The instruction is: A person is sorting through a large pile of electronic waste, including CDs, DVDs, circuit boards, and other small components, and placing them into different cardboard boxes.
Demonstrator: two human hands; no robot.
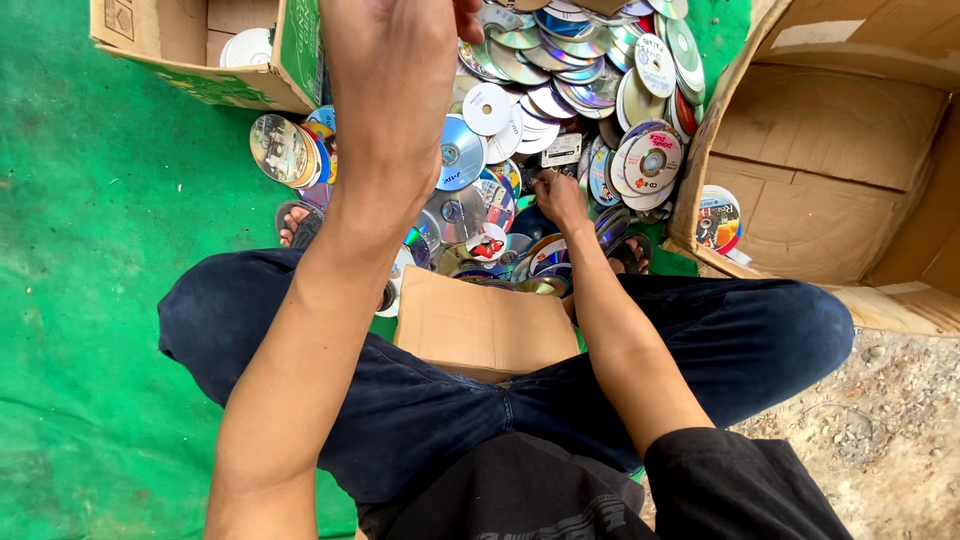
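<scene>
1. the person sits cross-legged in dark blue jeans (740, 340) on a green tarp (90, 300), with a heap of shiny round discs (560, 110) spread out in the upper middle of the frame.
2. the right hand (558, 196) reaches down into the near edge of the heap, just above the frame's centre – its fingertips are pinched together on the rim of one disc there, though which disc exactly is too small to tell.
3. the left hand (400, 70) is raised high, close to the camera, at the top middle of the frame; its fingers run out of the top edge, so the state of its grip cannot be told.
4. a small flat piece of brown cardboard (485, 325) lies on the lap, just below the heap.
5. a large open brown cardboard box (830, 150) lies on its side at the upper right – one disc leans against its lower edge.
6. a smaller cardboard box with green print (215, 50) sits at the upper left, a white disc inside it.
7. bare gravel ground (890, 420) shows at the lower right.
</scene>
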